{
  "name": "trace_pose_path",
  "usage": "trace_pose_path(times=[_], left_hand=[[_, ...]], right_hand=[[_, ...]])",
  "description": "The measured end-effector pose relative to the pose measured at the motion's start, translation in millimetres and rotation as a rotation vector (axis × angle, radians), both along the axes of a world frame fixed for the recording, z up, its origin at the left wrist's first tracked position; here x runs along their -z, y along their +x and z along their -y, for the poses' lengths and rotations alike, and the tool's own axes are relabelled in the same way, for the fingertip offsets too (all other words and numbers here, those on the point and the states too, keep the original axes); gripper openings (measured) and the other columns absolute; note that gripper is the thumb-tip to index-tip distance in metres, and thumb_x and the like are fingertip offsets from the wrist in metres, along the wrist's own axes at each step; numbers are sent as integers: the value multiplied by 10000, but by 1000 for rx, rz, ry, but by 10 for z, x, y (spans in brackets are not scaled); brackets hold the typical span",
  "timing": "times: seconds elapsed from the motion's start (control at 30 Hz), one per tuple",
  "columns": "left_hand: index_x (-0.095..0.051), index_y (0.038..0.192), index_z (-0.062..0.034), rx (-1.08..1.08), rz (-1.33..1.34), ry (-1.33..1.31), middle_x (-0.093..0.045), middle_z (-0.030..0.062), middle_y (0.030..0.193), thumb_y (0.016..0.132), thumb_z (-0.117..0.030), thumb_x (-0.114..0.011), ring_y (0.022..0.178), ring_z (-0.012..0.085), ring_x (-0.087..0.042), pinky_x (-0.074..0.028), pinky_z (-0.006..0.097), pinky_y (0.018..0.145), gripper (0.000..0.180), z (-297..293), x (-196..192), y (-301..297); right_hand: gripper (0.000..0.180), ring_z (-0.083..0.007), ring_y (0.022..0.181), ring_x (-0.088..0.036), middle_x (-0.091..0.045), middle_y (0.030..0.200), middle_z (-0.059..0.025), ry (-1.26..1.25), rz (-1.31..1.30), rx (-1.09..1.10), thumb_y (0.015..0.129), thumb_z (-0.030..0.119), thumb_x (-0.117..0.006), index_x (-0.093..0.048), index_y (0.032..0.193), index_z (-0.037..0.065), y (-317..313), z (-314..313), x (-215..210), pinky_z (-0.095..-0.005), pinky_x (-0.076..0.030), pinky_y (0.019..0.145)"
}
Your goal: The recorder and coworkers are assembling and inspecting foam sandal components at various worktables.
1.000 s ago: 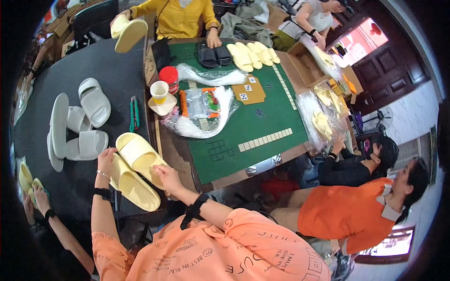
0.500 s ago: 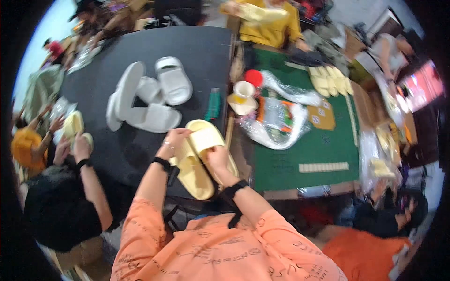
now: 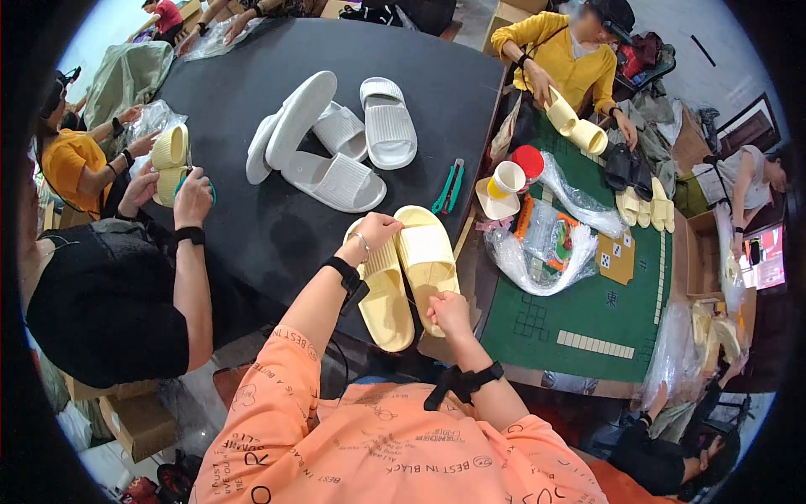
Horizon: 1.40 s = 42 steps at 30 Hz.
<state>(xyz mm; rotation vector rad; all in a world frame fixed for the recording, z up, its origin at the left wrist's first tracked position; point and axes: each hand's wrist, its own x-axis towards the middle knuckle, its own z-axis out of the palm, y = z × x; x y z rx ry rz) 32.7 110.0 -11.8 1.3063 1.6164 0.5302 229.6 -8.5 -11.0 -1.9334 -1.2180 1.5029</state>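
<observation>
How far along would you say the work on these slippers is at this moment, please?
In hand: the left hand and right hand hold a pale yellow slipper pair together on the black table. Still loose and unbagged: the white slippers. Clear plastic bags lie on the green mat; no finished pack is clearly visible near the hands.

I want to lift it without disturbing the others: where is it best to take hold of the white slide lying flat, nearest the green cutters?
Probably by the strap of the white slide, coming from above. It lies sole-down, strap arching over an open gap, the side toward the green cutters free; other white slides crowd its opposite side.
</observation>
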Motion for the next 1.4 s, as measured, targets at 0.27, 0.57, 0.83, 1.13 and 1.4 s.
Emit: trace_pose_path(times=[0.27, 0.57, 0.83, 1.13, 1.4], left_hand=[[-637, 869, -15, -32, 37, -12, -621, 69, 746, 768, -210, -578, 655, 137, -568, -439, 275, 605, 228, 21, 41, 15], [-632, 888, -14, -24, 40, -15, -614, 40, 731, 782, -207, -578, 650, 96, -541, -437, 250, 613, 226, 1, 13, 40], [-633, 880, -15, -21, 15, -28, -610, 39, 721, 786, -221, -573, 633, 99, -540, -438, 253, 609, 234, -9, -3, 60], [-635, 881, -21, -16, 79, -46, -611, 52, 732, 805, -236, -540, 643, 122, -547, -428, 279, 600, 247, 9, 90, 20], [-627, 809, 1, -177, 277, 7, -566, -18, 688, 798, -206, -576, 632, 61, -478, -404, 231, 580, 214, 63, 55, -1]], right_hand=[[208, -111, 436, -520, -550, 469, -56, -83, 33, -275, 703, 164, -580, -607, 547, 29, 158, -124, 11, -256, -429, 453], [203, -134, 391, -508, -529, 433, -62, -159, 81, -331, 645, 152, -563, -591, 476, 42, 177, -176, -29, -256, -415, 424], [164, -240, 525, -576, -571, 542, -130, 264, 133, -184, 700, 145, -536, -621, 679, 6, 17, -278, -100, -323, -445, 527], [151, -178, 715, -565, -616, 775, -113, 252, -165, 436, 758, 57, -529, -574, 819, -74, -635, -488, 124, -284, -416, 659], [153, -303, 695, -562, -596, 757, -172, 361, 171, -12, 748, 157, -564, -598, 767, 9, -418, -310, 45, -372, -414, 608]])
